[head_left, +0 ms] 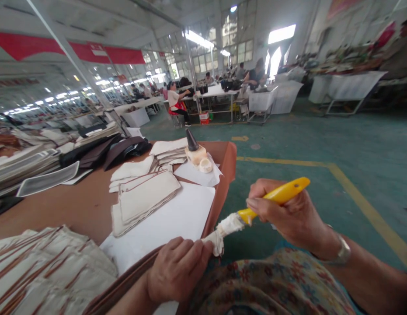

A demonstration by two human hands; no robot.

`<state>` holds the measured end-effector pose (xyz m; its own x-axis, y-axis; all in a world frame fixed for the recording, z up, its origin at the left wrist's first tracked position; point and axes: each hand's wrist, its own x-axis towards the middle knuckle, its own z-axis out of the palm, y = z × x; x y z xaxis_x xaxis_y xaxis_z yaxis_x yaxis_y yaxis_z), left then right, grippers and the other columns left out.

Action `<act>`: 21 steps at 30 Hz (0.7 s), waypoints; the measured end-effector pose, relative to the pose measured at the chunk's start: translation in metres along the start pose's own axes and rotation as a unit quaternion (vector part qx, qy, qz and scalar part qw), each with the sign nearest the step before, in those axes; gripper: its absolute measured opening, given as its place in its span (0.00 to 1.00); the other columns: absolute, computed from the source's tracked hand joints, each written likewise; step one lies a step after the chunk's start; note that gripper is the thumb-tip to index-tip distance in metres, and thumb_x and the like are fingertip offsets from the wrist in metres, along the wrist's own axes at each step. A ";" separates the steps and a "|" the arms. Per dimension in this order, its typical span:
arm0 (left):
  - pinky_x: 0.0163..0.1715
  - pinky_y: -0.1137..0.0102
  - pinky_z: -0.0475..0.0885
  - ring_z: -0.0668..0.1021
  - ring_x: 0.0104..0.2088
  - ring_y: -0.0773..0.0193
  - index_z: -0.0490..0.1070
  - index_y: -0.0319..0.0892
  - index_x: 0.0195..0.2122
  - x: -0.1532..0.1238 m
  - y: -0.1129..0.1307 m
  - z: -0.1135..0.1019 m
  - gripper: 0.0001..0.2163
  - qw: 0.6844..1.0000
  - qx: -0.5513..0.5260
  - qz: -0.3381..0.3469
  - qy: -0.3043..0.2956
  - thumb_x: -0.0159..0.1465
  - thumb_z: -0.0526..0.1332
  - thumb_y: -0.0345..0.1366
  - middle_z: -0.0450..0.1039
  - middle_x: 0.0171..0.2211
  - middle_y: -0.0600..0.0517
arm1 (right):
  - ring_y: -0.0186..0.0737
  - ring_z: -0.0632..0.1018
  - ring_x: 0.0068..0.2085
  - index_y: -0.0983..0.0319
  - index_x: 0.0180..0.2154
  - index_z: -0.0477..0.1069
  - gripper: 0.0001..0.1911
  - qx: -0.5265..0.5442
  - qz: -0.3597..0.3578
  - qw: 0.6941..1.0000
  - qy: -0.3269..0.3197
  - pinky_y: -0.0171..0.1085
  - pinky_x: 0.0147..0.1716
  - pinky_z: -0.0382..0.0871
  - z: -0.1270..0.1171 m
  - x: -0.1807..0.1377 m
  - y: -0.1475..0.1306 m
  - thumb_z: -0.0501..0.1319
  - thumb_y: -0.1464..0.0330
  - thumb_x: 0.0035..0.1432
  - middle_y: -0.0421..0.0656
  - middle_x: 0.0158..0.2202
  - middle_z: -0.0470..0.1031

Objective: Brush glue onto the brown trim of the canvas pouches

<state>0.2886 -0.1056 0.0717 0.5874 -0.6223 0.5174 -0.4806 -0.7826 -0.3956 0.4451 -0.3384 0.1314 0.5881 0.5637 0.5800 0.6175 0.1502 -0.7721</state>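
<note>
My right hand [282, 214] grips the yellow handle of a paintbrush [283, 192], with its white-caked head pointing down and left. My left hand [182, 267] lies at the table's near edge, fingers curled, right by the brush tip. Whatever those fingers close on is hidden. Off-white, crumpled-looking material [218, 243] shows where the tip meets the left fingertips; I cannot tell whether it is bristles or cloth. Beyond the left hand, a stack of cream fabric pieces [147, 199] lies partly on a white sheet [193, 210].
A pale block [196, 154] with a black cone on top stands on white paper [203, 176] at the far corner of the brown-covered table [81, 208]. More cream pieces with brown strips [52, 267] lie left. Dark pieces [124, 148] are piled behind. People work at benches farther off.
</note>
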 end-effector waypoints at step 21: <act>0.24 0.65 0.62 0.72 0.26 0.62 0.74 0.30 0.45 0.010 0.008 -0.009 0.11 0.999 0.021 -0.028 0.023 0.70 0.53 0.26 0.75 0.29 0.47 | 0.28 0.63 0.24 0.62 0.29 0.62 0.10 -0.108 -0.135 0.978 -0.119 0.32 0.25 0.54 0.014 -0.019 -0.016 0.56 0.77 0.63 0.34 0.24 0.64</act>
<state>0.2846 -0.1180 0.0804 0.5814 -0.5774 0.5732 -0.4201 -0.8164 -0.3963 0.4166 -0.3396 0.1295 0.2658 0.7032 0.6594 0.8447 0.1597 -0.5108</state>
